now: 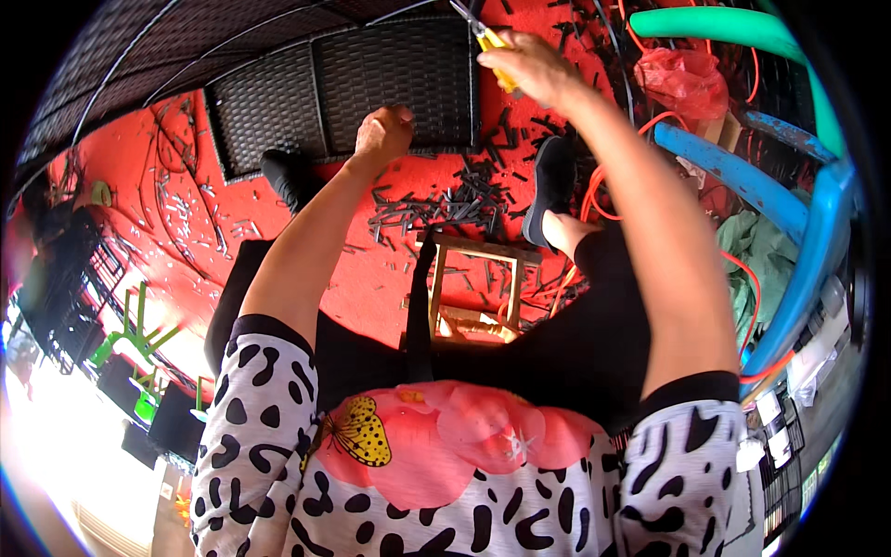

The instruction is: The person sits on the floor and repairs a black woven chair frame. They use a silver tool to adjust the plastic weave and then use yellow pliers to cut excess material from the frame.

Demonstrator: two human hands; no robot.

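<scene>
My right hand (538, 70) is wrapped round the yellow handles of a pair of pliers (501, 67), raised at the top of the view. Their metal jaws point up and left, beside the far right corner of a dark woven rattan panel (399, 79). My left hand (384, 135) is closed in a loose fist over the panel's near edge. Its curled fingers hide whatever they may hold. A larger woven section (158, 56) curves away at the upper left, with thin pale strands running across it.
Short black offcuts (455, 200) litter the red floor (357, 278) between my feet. A small wooden stool (515, 288) stands before my knees. Blue chair parts (733, 176), a green tube (715, 26) and an orange cord (594, 190) lie at right. A green stool (135, 330) stands at left.
</scene>
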